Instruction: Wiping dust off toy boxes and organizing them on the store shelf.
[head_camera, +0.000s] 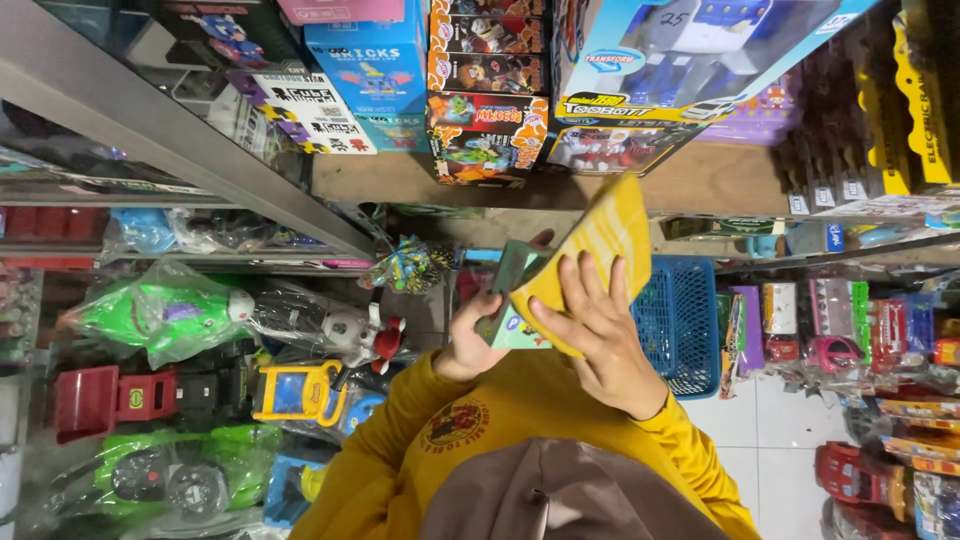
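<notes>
Head view: the right hand lies with fingers spread flat on a yellow cloth, pressing it against a small green box. The left hand is closed around that box from below, its fingers mostly hidden. Above, stacked toy boxes fill a shelf; a blue basket hangs beside the hands. Bagged green toys sit at the left, blurred.

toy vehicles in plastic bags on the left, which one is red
The blocky red toy at the far left, below the bagged green one and left of the yellow-and-blue one.
</notes>
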